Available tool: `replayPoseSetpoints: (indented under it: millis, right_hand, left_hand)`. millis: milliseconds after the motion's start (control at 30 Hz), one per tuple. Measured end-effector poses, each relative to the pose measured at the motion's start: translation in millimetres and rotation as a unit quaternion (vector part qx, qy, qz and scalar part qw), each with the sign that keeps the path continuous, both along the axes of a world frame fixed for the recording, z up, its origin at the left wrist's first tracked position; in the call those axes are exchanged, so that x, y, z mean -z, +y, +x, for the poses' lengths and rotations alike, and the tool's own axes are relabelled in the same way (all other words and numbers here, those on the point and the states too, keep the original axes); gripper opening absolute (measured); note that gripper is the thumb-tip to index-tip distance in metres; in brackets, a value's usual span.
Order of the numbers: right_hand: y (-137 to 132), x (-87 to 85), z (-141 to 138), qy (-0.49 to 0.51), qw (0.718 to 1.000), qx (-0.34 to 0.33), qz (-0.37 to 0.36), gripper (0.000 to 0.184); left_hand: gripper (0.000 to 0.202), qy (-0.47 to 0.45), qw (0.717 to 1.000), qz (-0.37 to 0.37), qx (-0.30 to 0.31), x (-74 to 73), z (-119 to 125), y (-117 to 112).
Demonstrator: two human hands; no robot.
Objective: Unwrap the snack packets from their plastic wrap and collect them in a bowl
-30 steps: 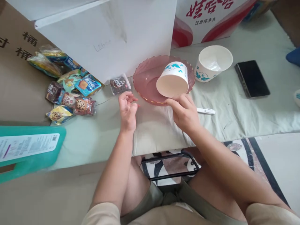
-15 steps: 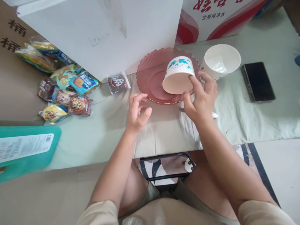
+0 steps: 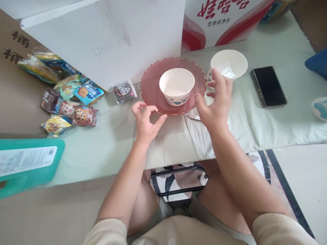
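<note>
Fingers (image 3: pixel 219 81) are parted on the right hand (image 3: pixel 216 109) beside the pink plate (image 3: pixel 151 86) and left hand (image 3: pixel 146 123) at its rim.

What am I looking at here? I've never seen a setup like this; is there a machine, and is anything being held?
There's no robot in view: these are a person's bare hands, seen by a camera worn on the head, looking forward and down. On the cloth-covered surface sits a pink plate with a white paper bowl upright on it. The left hand has its fingertips at the plate's near rim; whether they grip it, I can't tell. The right hand is open beside the plate and holds nothing visible. Behind it stands a second paper bowl with something clear inside. A phone lies to the right, wrapped snacks to the left.
</note>
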State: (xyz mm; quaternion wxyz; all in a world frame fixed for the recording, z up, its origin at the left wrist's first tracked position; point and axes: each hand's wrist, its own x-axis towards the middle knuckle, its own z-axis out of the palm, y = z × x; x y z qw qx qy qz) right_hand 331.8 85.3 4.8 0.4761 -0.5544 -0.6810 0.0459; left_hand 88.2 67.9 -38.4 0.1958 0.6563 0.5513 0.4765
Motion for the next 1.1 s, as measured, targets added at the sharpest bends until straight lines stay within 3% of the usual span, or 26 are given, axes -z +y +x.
replayPoseSetpoints:
  millis: [233, 400, 500, 633, 733, 867, 1100]
  right_hand:
    - [-13.0, -5.2, -17.4, -0.102, 0.992, -0.025, -0.072, 0.040]
    - [-9.0, -2.0, -30.0, -0.060, 0.993, 0.042, -0.095, 0.031]
    - [-2.6, -3.0, -31.6, -0.030, 0.993, 0.047, -0.102, 0.019]
    - [9.8, -6.6, -19.9, 0.043, 0.998, 0.010, -0.054, 0.016]
    - [19.6, -5.1, -2.2, 0.083, 0.996, 0.004, -0.022, 0.022]
    - [28.4, 9.1, 16.2, 0.105, 0.994, 0.026, -0.001, 0.032]
    - [31.4, 27.6, 29.5, 0.101, 0.991, 0.073, 0.049, 0.031]
  left_hand:
    - [0.049, 0.056, 0.998, 0.032, -0.011, 0.0, -3.9, -10.9]
    - [0.035, 0.085, 0.987, 0.135, 0.012, -2.1, -5.1, -18.1]
    - [0.035, 0.094, 0.989, 0.115, 0.008, -2.2, -7.2, -21.5]
    - [0.039, 0.064, 0.996, 0.057, -0.016, -0.1, -13.1, -23.0]
    - [0.039, 0.034, 0.997, 0.054, -0.040, 1.3, -17.3, -22.7]
    - [0.036, -0.004, 0.995, 0.066, -0.073, 2.4, -17.0, -21.9]
    - [0.038, -0.019, 0.994, 0.062, -0.086, 3.8, -12.0, -20.5]
